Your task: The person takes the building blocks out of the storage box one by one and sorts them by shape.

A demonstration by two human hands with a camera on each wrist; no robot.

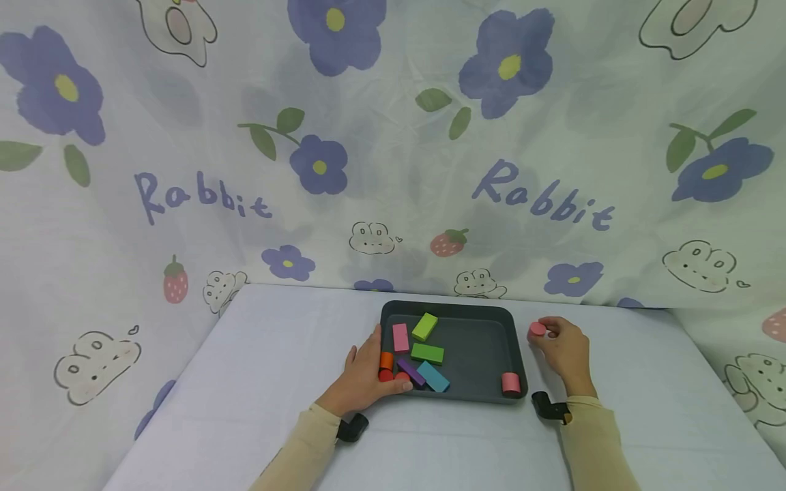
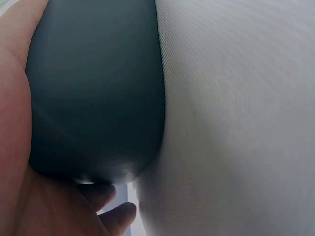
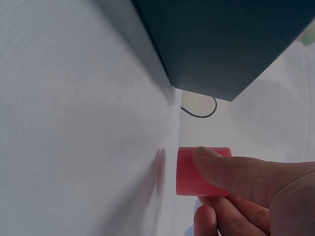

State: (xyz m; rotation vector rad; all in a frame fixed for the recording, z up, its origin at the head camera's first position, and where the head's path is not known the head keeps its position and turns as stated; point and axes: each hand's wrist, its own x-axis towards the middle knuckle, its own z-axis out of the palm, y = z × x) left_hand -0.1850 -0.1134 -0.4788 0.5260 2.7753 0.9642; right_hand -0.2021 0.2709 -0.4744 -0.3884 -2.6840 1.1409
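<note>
A dark grey tray (image 1: 473, 341) lies on the table. My left hand (image 1: 356, 382) rests against its left front corner, fingers along the left side and thumb over the front rim. In the left wrist view, the tray's wall (image 2: 98, 88) stands beside the thumb and palm. My right hand (image 1: 565, 351), just right of the tray, pinches a pink cylinder block (image 3: 189, 174) between thumb and fingers. Near the left hand's thumb are an orange cylinder (image 1: 386, 361) and red round blocks (image 1: 385, 376), partly hidden.
Inside the tray lie a pink block (image 1: 400, 337), two green blocks (image 1: 427, 354), a purple block (image 1: 410, 372) and a blue block (image 1: 433, 376). Another pink cylinder (image 1: 511, 383) sits in its right front corner. A printed cloth (image 1: 399, 170) hangs behind the white table (image 1: 276, 354).
</note>
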